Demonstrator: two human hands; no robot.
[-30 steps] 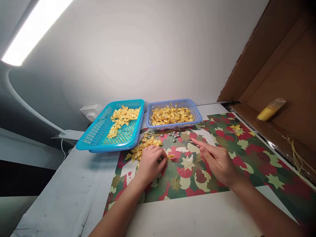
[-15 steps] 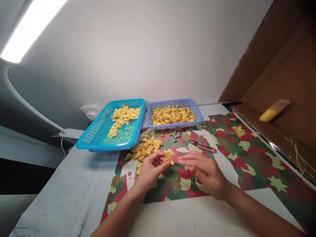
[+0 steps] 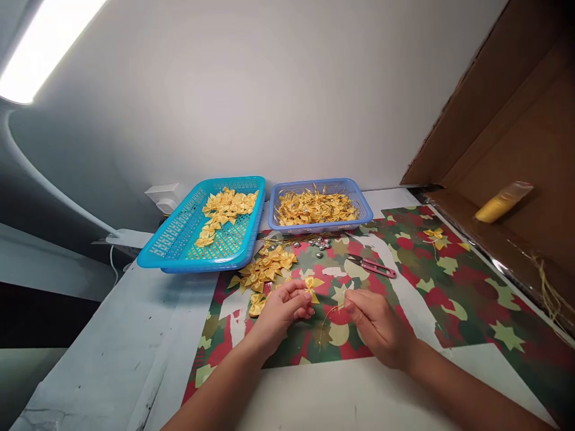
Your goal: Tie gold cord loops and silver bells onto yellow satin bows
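A small yellow ribbon bow is pinched between the thumb and fingers of my left hand. My right hand is closed just to the right, its thumb and forefinger together on a thin gold cord. The cord's loose end curves down and left over the patterned mat. Beside and behind my left hand lies a pile of yellow bows. Small silver bells sit beyond my hands, close to a bundle of gold cords.
Pink thread snips lie on the camouflage-patterned sheet. A turquoise basket holds bows; a blue basket holds bows with cords. A cardboard box side stands at right, with a yellow-filled tube. A lamp hangs upper left.
My right hand's fingers, stretched out before, have closed around the cord. The bow in my left hand has turned to show its front. The view has shifted slightly.
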